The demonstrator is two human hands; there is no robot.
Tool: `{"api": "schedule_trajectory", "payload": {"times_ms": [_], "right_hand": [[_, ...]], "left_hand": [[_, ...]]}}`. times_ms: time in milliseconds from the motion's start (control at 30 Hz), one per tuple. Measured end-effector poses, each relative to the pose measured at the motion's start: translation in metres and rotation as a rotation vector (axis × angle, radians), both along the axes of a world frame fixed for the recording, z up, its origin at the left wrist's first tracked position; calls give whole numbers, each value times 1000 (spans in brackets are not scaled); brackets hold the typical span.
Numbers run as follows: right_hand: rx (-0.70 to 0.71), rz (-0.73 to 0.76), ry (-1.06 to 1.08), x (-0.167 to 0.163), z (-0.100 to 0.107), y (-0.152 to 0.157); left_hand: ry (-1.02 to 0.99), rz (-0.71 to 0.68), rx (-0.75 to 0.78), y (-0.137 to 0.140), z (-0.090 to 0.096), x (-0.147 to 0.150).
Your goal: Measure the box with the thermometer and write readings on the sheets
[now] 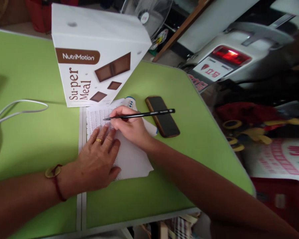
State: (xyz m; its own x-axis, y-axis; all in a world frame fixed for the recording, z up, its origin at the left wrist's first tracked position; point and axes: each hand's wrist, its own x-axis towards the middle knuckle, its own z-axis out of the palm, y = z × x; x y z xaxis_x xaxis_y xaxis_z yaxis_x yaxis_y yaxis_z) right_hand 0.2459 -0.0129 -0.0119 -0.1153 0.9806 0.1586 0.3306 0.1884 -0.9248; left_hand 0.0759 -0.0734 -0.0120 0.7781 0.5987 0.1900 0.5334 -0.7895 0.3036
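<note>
A sheet of white paper (133, 157) with rows of small handwriting lies on the green table. My left hand (98, 157) rests flat on its left part, fingers stretched out. In my right hand (129, 124) is a slim black pen (149, 114), its tip pointing left at the written rows. I cannot tell whether the tip touches the paper. Just beyond the sheet stands a white NutriMotion box (82, 78). Partly covered by my right hand, a white item with blue edges (151, 127) lies beside the paper.
A dark phone (164, 119) in a brown case lies right of the paper. A white cable (17, 111) curls at the left of the green table (189, 159). Behind stand a fan (149, 16) and a scooter (229, 59); yellow-handled scissors (256, 134) lie off to the right.
</note>
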Motion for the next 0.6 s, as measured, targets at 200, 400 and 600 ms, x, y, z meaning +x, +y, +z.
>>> {"api": "schedule_trajectory", "payload": {"times_ms": [200,400,600], "right_hand": [[24,-109,66,-8,-13,5],[278,-181,-26,-17,-16,0],[334,-173,-127,-14,-14,0]], "left_hand": [[7,36,-4,1,4,-2],[10,48,67,-2,1,-3],[27,35,62,-3,-2,-4]]}}
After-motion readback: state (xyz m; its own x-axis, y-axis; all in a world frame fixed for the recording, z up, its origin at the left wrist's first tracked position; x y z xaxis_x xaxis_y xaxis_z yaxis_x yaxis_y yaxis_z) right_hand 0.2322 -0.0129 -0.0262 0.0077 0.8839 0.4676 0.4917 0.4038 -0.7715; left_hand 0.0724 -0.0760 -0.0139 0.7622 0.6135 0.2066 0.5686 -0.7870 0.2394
